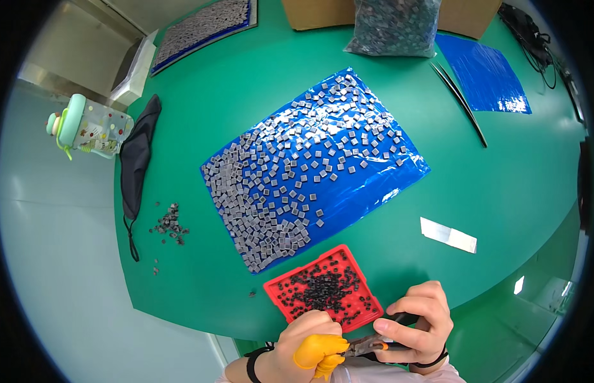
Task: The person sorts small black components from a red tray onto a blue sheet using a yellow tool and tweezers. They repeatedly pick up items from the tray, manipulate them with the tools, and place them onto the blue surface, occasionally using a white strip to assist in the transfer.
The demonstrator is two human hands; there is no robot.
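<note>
My left hand [306, 338], with yellow finger covers [319, 352] on its thumb and finger, is closed in a pinch at the lower edge. What it pinches is hidden behind the covers. In my right hand [428, 319] is a pair of pliers [367, 346] with black and orange handles, its jaws reaching to the left fingertips. Just beyond both hands lies a red tray [364, 276] holding many small black pieces [325, 290], heaped in its middle. Behind the tray, small grey square pieces [230, 175] cover much of a blue sheet [348, 205].
Black tweezers [464, 105] and another blue sheet [485, 73] lie far right, near a bag of pieces [399, 25]. A white strip [448, 235] rests at right. Leftward are dark scraps [170, 220], a black mask [137, 156] and a bottle [96, 126]. A filled board [204, 32] sits behind.
</note>
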